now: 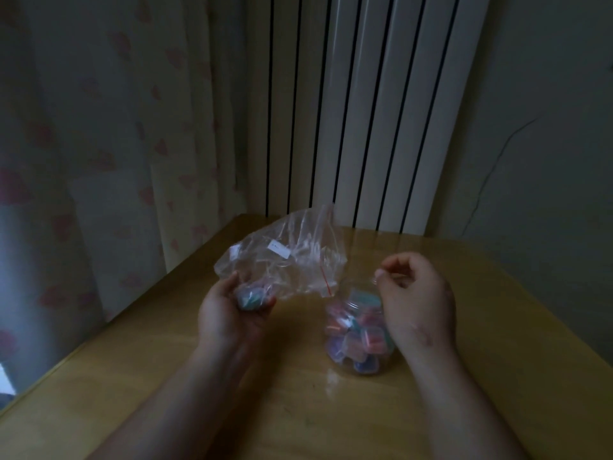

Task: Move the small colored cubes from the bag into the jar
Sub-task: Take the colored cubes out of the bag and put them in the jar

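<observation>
While a few colored cubes [253, 295] are lying bunched in its lower corner, the bag [285, 257] is being cupped from below by the left hand [232, 313] at centre-left of the frame. The fingers [263, 303] are curling round the plastic, apparently to keep the remainder gathered within reach. The bag's slack upper part is standing up behind, its red-lined mouth leaning right toward the jar [335, 315]. The jar is standing upright on the surface [298, 410] just beside the bag, and cubes are filling it nearly to the neck, so the task is judged to be nearing completion. The right hand [418, 300] is hovering over the jar's open mouth with fingers [394, 264] curled and thumb tip meeting forefinger. No cube is showing between them. The surface's left edge is running diagonally close behind the bag, and its far edge is meeting a ribbed radiator [365, 111]. Bare room is lying between the forearms and right of the jar.
</observation>
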The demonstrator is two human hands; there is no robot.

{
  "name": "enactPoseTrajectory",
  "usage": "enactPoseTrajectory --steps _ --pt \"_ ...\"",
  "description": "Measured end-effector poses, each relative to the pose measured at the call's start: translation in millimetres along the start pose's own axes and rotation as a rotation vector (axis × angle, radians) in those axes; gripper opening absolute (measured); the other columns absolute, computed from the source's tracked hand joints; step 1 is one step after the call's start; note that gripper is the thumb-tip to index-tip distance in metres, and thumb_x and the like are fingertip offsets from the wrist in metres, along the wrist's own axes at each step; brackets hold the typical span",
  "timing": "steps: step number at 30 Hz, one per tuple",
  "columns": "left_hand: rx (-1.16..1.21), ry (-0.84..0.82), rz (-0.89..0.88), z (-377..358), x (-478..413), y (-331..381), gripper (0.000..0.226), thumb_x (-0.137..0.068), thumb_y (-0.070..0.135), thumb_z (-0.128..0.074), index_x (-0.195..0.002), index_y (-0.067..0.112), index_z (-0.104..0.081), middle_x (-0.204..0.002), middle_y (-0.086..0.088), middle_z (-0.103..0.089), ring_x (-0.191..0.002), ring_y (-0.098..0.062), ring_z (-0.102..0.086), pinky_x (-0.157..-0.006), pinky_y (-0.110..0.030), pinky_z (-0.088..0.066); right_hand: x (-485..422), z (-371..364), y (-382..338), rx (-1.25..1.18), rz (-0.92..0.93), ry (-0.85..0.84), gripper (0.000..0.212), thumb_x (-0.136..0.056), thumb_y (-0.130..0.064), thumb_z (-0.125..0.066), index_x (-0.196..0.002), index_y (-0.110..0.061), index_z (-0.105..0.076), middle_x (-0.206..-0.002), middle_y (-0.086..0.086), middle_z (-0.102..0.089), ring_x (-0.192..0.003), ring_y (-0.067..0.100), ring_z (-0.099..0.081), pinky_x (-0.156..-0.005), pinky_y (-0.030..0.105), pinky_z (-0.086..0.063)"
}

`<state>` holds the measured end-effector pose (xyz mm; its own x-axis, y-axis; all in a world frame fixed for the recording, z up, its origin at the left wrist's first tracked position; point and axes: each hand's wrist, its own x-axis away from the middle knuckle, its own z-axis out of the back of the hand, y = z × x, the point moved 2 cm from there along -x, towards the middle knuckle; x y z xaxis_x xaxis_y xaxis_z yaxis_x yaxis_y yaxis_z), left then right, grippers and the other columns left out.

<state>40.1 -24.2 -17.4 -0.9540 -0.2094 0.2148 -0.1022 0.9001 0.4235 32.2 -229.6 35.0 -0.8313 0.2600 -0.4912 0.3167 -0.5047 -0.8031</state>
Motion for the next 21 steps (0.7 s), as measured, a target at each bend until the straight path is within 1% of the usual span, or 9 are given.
enactPoseTrajectory --steps 3,6,9,12,14,15,17,19,21 --pt "0.019 -0.058 0.033 -5 6 -2 0.035 -0.091 0.009 -0.042 -0.122 -0.001 -0.054 -0.121 -0.029 -0.06 -0.102 -0.037 -0.064 -0.086 -0.04 -0.052 3 -7 -2 -0.004 0.064 -0.051 0.016 -0.09 -0.013 -0.062 -0.087 -0.028 -0.062 -0.081 -0.018 -0.06 -0.073 -0.007 -0.055 -0.054 -0.001 -0.039" --pt "0.003 -0.145 0.053 -8 10 -3 0.055 -0.074 0.003 -0.041 -0.128 0.0 -0.055 -0.126 -0.032 -0.059 -0.114 -0.043 -0.061 -0.09 -0.048 -0.051 8 -14 -6 -0.039 0.119 -0.141 0.023 -0.094 -0.015 -0.055 -0.108 -0.028 -0.067 -0.095 -0.018 -0.065 -0.087 -0.007 -0.058 -0.063 -0.001 -0.042" --pt "-0.106 -0.237 0.07 -11 12 -5 0.059 -0.072 -0.007 -0.036 -0.126 0.002 -0.057 -0.127 -0.031 -0.06 -0.115 -0.043 -0.061 -0.092 -0.046 -0.051 12 -18 -10 -0.062 0.133 -0.252 0.033 -0.097 -0.017 -0.049 -0.127 -0.027 -0.059 -0.111 -0.018 -0.06 -0.101 -0.004 -0.056 -0.076 0.001 -0.039" --pt "-0.254 -0.309 0.078 -10 11 -6 0.063 -0.074 -0.015 -0.038 -0.13 0.007 -0.058 -0.119 -0.027 -0.068 -0.108 -0.039 -0.068 -0.092 -0.042 -0.057 16 -19 -13 -0.105 0.15 -0.359 0.026 -0.099 -0.019 -0.046 -0.106 -0.037 -0.064 -0.101 -0.017 -0.067 -0.088 -0.002 -0.062 -0.073 0.019 -0.051" --pt "-0.308 -0.365 0.08 -9 11 -6 0.066 -0.075 -0.018 -0.045 -0.133 0.011 -0.057 -0.118 -0.022 -0.07 -0.106 -0.036 -0.07 -0.091 -0.041 -0.057 16 -19 -14 -0.097 0.168 -0.399 0.02 -0.098 -0.025 -0.046 -0.09 -0.034 -0.062 -0.09 -0.008 -0.067 -0.082 0.009 -0.064 -0.069 0.035 -0.056" --pt "-0.326 -0.393 0.083 -9 12 -6 0.066 -0.075 -0.018 -0.049 -0.133 0.012 -0.057 -0.12 -0.022 -0.07 -0.106 -0.036 -0.07 -0.091 -0.041 -0.056 16 -19 -14 -0.084 0.172 -0.42 0.018 -0.097 -0.028 -0.046 -0.09 -0.036 -0.061 -0.091 -0.009 -0.066 -0.084 0.008 -0.063 -0.068 0.034 -0.055" --pt "-0.354 -0.439 0.079 -10 14 -6 0.068 -0.071 -0.014 -0.056 -0.133 0.013 -0.058 -0.124 -0.022 -0.067 -0.108 -0.037 -0.068 -0.092 -0.041 -0.055 17 -19 -12 -0.068 0.167 -0.466 0.016 -0.096 -0.036 -0.047 -0.102 -0.048 -0.055 -0.106 -0.017 -0.063 -0.098 0.001 -0.06 -0.078 0.026 -0.051" --pt "-0.385 -0.466 0.061 -11 15 -6 0.069 -0.069 -0.012 -0.061 -0.133 0.012 -0.057 -0.128 -0.024 -0.064 -0.111 -0.038 -0.066 -0.095 -0.044 -0.053 18 -21 -8 -0.062 0.13 -0.502 0.031 -0.094 -0.045 -0.046 -0.125 -0.049 -0.048 -0.122 -0.014 -0.058 -0.111 0.006 -0.056 -0.092 0.032 -0.049" --pt "-0.427 -0.463 0.04 -11 16 -6 0.064 -0.075 -0.013 -0.065 -0.133 0.011 -0.056 -0.127 -0.024 -0.065 -0.111 -0.038 -0.066 -0.094 -0.044 -0.055 19 -23 -6 -0.067 0.108 -0.504 0.039 -0.093 -0.048 -0.044 -0.132 -0.045 -0.045 -0.124 -0.009 -0.058 -0.112 0.01 -0.056 -0.094 0.036 -0.05"
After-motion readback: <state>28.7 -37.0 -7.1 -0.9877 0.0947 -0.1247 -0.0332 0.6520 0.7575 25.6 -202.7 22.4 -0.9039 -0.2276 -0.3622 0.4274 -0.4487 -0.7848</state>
